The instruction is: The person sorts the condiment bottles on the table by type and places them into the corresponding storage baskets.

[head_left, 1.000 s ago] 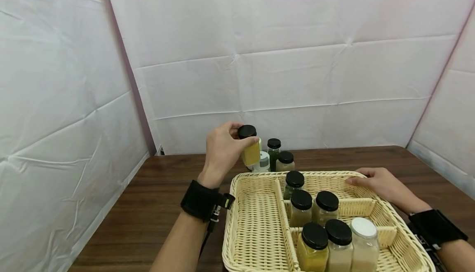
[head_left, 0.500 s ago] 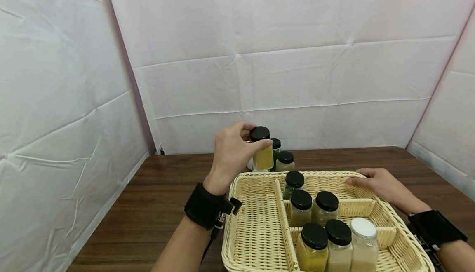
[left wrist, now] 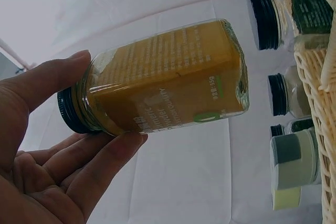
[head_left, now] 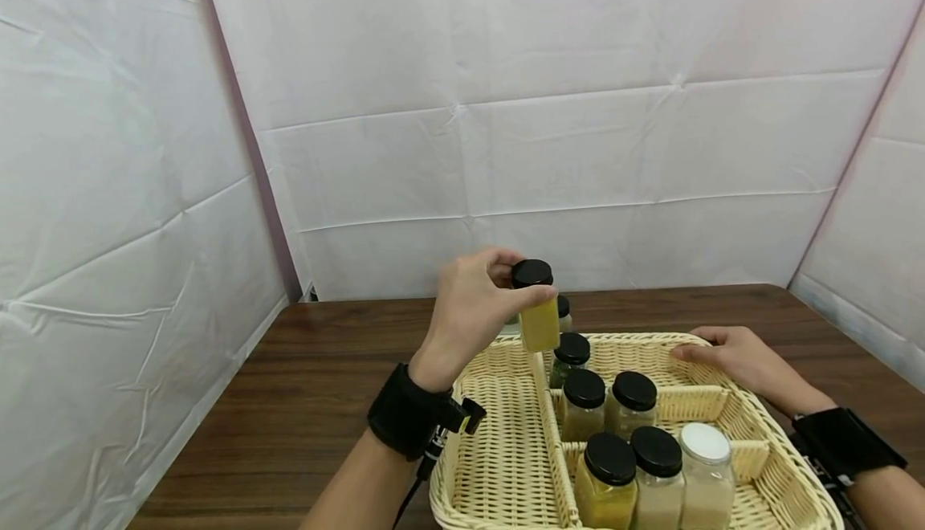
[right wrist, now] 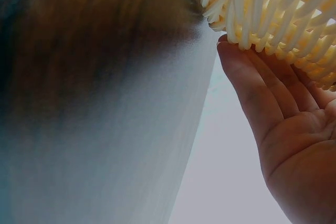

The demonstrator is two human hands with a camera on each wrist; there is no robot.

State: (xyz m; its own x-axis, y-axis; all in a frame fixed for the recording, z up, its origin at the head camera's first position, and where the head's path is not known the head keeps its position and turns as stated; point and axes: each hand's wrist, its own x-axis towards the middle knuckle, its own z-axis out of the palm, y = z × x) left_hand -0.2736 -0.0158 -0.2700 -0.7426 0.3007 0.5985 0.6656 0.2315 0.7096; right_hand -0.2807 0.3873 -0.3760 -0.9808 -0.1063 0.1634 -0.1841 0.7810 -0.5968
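Spice jar [head_left: 540, 325]: clear glass, nearly filled with yellow powder; black cap screwed on, white print on the wall.
Jar's axis: close to upright, leaning slightly; cap uppermost, base down and a little to the right.
Jar's place: in the air at the far edge of the basket [head_left: 636, 340], about the far end of its long divider [head_left: 554, 438].
Left hand [head_left: 473, 309]: thumb and fingers pinch the jar around cap and shoulder.
Right hand [head_left: 740, 361]: holds the basket's rim at the far right corner.
Far right compartment: one black-capped jar [head_left: 571, 353] with greenish contents, against the divider.
Middle right compartment: two black-capped jars [head_left: 633, 401] of pale tan powder, side by side.
Near right compartment: in a row from the divider, a yellow-powder jar [head_left: 609, 482], a pale-powder jar [head_left: 657, 478], both black-capped, and a white-capped jar [head_left: 706, 474], also of pale powder.
Table [head_left: 325, 401]: dark wood, bearing the basket toward its near right corner; further jars [head_left: 564, 313] stand beyond the basket's far edge, partly hidden.
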